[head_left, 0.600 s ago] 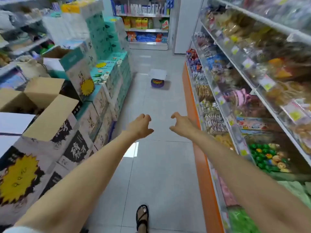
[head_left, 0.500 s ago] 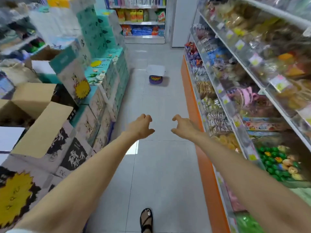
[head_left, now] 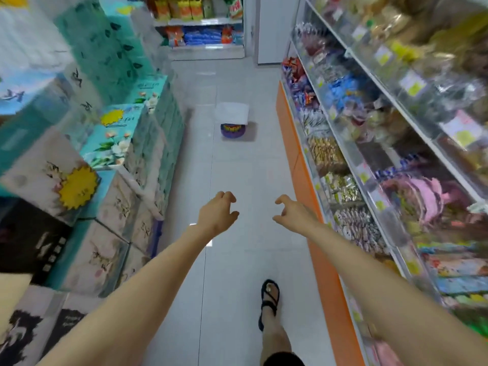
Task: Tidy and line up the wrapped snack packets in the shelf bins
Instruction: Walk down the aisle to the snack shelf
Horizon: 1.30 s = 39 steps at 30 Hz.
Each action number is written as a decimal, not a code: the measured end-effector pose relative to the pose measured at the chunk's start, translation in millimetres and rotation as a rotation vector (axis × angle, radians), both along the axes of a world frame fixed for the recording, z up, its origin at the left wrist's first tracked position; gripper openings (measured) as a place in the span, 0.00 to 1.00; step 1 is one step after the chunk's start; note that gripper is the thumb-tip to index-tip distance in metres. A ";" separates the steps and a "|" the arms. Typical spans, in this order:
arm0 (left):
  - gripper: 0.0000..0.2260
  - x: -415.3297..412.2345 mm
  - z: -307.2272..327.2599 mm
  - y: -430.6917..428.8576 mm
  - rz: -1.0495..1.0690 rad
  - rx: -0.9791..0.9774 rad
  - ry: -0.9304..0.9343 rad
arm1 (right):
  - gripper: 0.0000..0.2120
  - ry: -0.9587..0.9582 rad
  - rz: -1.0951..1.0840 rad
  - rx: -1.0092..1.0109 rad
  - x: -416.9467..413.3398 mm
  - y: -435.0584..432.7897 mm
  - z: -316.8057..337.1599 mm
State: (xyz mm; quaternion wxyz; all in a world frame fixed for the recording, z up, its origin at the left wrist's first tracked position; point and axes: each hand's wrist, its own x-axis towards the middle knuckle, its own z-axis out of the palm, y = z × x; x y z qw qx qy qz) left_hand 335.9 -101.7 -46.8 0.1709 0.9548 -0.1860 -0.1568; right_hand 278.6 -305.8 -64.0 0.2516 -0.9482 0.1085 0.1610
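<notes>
Both hands are out ahead over the aisle floor [head_left: 232,260], and neither has anything in it. The left hand [head_left: 217,213] and the right hand [head_left: 294,213] hang at the ends of outstretched arms, fingers loosely curled, palms turned down and partly toward each other. What has changed in the last half second is the person's place, not the hands: the tub [head_left: 233,129] on the floor, with a white sheet on top, looks nearer and larger. The stacked cartons [head_left: 116,143] on the left have slid back past the view, and a sandalled foot [head_left: 270,294] is planted further forward. That reads as walking on to the next stretch of shelving, so no tidying is under way right now. The snack packets [head_left: 343,190] lie in the clear-fronted shelf bins [head_left: 365,165] on the right, just beside the right forearm but untouched — blur hides whether those rows are straight. The right hand is the nearer one to turn in.
</notes>
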 end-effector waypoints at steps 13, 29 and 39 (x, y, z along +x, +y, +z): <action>0.19 277.1 11.3 -117.0 0.097 -0.016 0.087 | 0.23 0.021 0.089 -0.014 296.2 -114.3 18.5; 0.21 672.3 -15.5 -198.5 -0.070 0.153 0.057 | 0.22 0.070 0.063 -0.076 669.1 -220.0 9.3; 0.20 871.5 -21.4 -272.6 -0.182 0.152 0.058 | 0.21 0.114 0.017 -0.029 850.4 -296.8 -12.0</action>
